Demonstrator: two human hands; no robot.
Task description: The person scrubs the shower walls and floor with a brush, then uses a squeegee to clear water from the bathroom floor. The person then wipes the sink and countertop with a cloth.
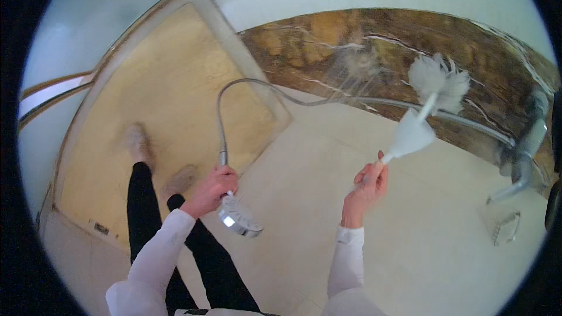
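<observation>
My left hand (212,190) is closed round the handle of a chrome hand shower (241,220), its round head tilted toward the lower right. A silver shower hose (220,114) rises from the handle, curves over and runs right toward the chrome tap. In my right hand (370,186), the fingers grip the thin handle of a white toilet brush (414,133). The brush has a cone-shaped guard, and its splayed, fluffy bristles are up against the brown marble panel, in front of the hose. Whether the bristles touch the marble I cannot tell.
The brown marble panel (304,50) has whitish streaks on it. At the right are a chrome tap (527,149) and a small metal rack (506,228). My feet stand on a yellowish floor (175,76) bordered by a pale raised edge. Curved rails (55,96) show at the left.
</observation>
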